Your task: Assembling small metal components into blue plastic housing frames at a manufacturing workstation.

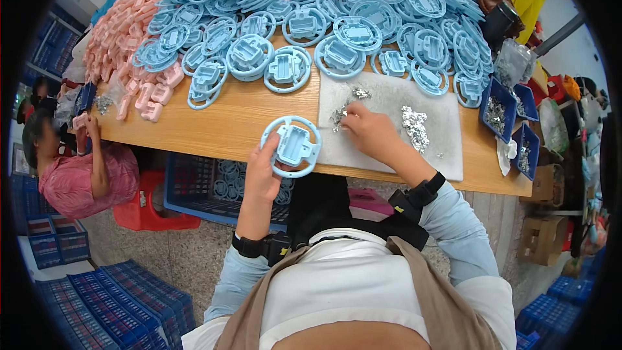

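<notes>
Crowding the table (217,126) beyond the left hand (262,172): blue heap (358,32), pink heap (127,26).

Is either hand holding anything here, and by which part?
The left hand holds a round blue plastic part by the left side of its rim. The right hand is at small metal pieces; whether it grips any cannot be told.

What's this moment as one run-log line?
left hand: holds light-blue ring-framed plastic part; right hand: at small silver metal pieces on grey-white mat, grip unclear; beyond: piled light-blue parts
</notes>
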{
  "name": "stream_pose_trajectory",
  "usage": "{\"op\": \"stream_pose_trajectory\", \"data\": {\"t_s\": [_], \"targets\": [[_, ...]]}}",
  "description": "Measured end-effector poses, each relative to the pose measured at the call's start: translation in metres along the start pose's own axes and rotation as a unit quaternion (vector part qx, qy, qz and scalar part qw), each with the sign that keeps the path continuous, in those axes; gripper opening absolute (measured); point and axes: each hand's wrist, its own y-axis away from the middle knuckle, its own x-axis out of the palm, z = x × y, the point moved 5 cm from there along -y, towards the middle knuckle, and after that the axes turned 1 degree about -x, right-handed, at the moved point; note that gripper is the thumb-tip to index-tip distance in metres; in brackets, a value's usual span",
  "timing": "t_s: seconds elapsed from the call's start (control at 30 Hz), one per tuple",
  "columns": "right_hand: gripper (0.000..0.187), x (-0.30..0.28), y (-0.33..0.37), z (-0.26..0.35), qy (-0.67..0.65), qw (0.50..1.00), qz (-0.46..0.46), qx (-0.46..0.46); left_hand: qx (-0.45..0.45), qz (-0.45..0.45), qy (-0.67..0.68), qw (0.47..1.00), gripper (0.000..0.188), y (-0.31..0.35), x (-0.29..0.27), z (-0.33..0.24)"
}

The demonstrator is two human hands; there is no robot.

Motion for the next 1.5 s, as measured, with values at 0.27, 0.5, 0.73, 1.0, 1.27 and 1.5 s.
{"op": "stream_pose_trajectory", "data": {"t_s": [0.27,0.5,0.73,1.0,1.27,1.5], "targets": [[0.013,-0.022,0.004,-0.023,-0.270,0.928,0.018,0.256,-0.084,0.061,-0.034,0.994,0.029,-0.001,0.038,0.032],[0.013,-0.020,0.000,-0.006,-0.329,0.921,0.054,0.200,-0.088,0.064,-0.037,0.993,0.028,-0.007,0.054,0.043],[0.012,-0.023,0.004,-0.001,-0.259,0.944,0.011,0.203,-0.090,0.058,-0.037,0.994,0.028,-0.003,0.061,0.046],[0.008,-0.013,0.014,0.005,-0.198,0.970,-0.060,0.126,-0.089,0.076,-0.021,0.993,0.024,-0.003,0.057,0.055],[0.013,-0.013,0.016,0.001,-0.225,0.967,-0.025,0.119,-0.109,0.111,-0.045,0.987,0.031,-0.002,0.056,0.057],[0.027,-0.018,0.033,0.015,-0.095,0.992,-0.028,0.073,-0.106,0.105,-0.045,0.988,0.033,0.000,0.059,0.056]]}}
